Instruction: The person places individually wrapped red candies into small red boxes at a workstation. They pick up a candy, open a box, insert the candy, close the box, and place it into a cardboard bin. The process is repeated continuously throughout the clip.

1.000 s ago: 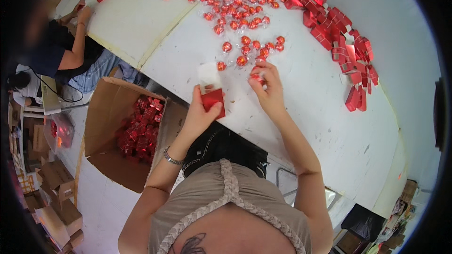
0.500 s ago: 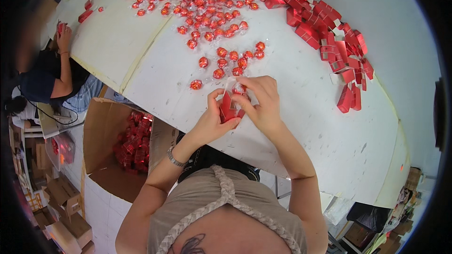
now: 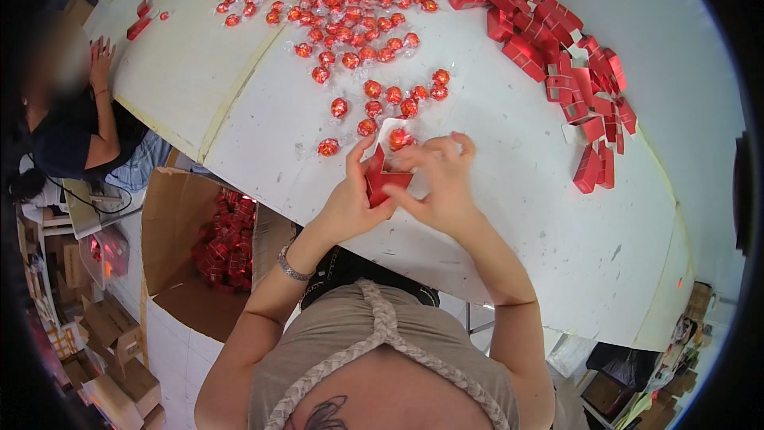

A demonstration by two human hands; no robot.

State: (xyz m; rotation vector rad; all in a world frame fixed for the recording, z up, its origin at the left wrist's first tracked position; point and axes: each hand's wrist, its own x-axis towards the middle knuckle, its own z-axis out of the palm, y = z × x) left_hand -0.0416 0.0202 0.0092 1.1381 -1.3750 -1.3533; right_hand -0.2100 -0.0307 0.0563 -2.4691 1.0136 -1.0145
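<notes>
A small red cardboard box (image 3: 388,186) with a raised white-lined flap sits in my left hand (image 3: 350,201), whose fingers and thumb close round its left side and bottom. My right hand (image 3: 442,191) is at the box's right side, fingers spread and slightly blurred, the thumb at the box front. A round candy in red and clear wrapper (image 3: 400,138) shows at the flap, just beyond my right fingertips; I cannot tell whether it touches the box. Several loose wrapped candies (image 3: 372,88) lie on the white table (image 3: 509,215) just past my hands.
A big heap of wrapped candies (image 3: 342,0) covers the far table. Red boxes (image 3: 549,48) are piled along the right. Below the table edge at left, a large carton (image 3: 171,231) holds many red boxes (image 3: 231,243). A co-worker (image 3: 79,127) sits at the far left.
My right fingers have moved off the candy they held and spread apart. The box has tipped, showing its opening and white flap. The co-worker's hand has shifted slightly.
</notes>
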